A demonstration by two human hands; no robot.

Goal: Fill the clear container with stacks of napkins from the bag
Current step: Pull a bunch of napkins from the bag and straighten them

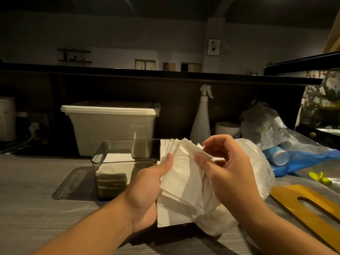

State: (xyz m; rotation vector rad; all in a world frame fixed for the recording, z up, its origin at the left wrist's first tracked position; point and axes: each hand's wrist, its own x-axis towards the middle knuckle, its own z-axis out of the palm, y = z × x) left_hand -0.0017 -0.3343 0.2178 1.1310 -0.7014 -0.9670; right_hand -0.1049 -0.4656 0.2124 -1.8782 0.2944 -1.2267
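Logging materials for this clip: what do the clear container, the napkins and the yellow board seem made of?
Container: glossy clear plastic, likely; see-through with rim glints. Napkins: matte white paper, soft folded edges. Board: probably wood, smooth yellow face.

A white lidded bin (112, 126) stands centre-left in the frame, a white spray bottle (201, 120) to its right; a yellow slotted board (294, 203) lies at lower right.
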